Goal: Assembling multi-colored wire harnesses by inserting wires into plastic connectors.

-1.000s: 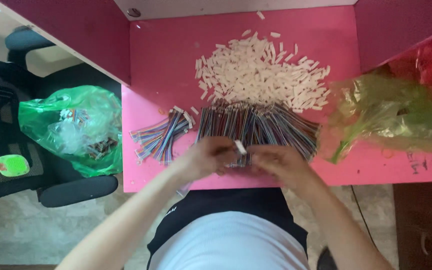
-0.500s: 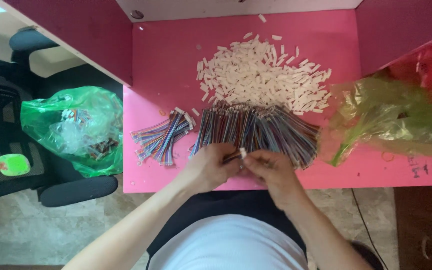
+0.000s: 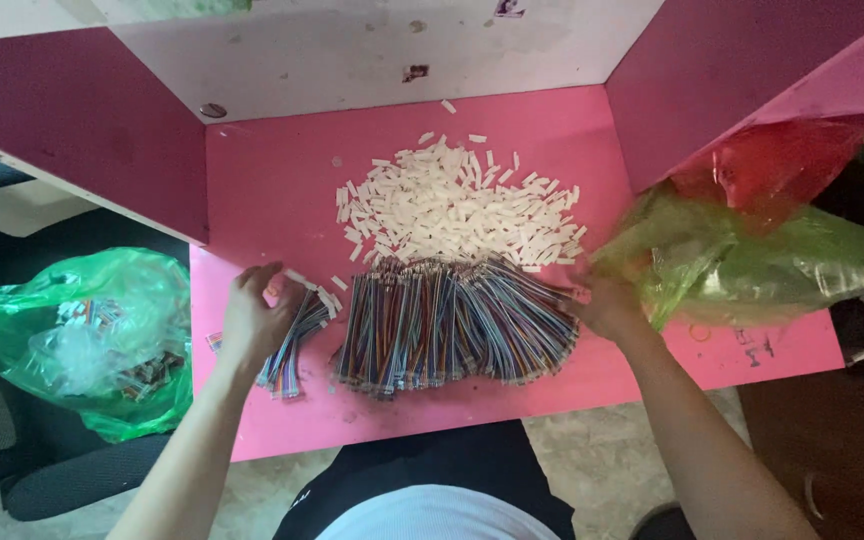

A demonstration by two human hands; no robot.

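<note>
My left hand [image 3: 255, 318] hovers over the left part of the pink desk [image 3: 272, 180], fingers apart, touching the top of a small bundle of multicoloured wire cables with white ends [image 3: 292, 350]. My right hand [image 3: 607, 303] rests at the right edge of the big fan of multicoloured cables [image 3: 442, 325], just below the heap of small white plastic connectors [image 3: 452, 205]. Its fingertips are blurred and partly hidden against the heap, so I cannot see whether they hold anything.
A green plastic bag [image 3: 82, 335] with more parts sits on a black chair to the left. A crumpled green bag [image 3: 762, 265] and a red bag [image 3: 772, 160] lie on the desk's right side. Dark pink partition walls [image 3: 82, 130] flank the desk.
Both hands were together at the front of the big cable fan. Now they have parted: the left went to the small bundle, the right to the edge of the connector heap.
</note>
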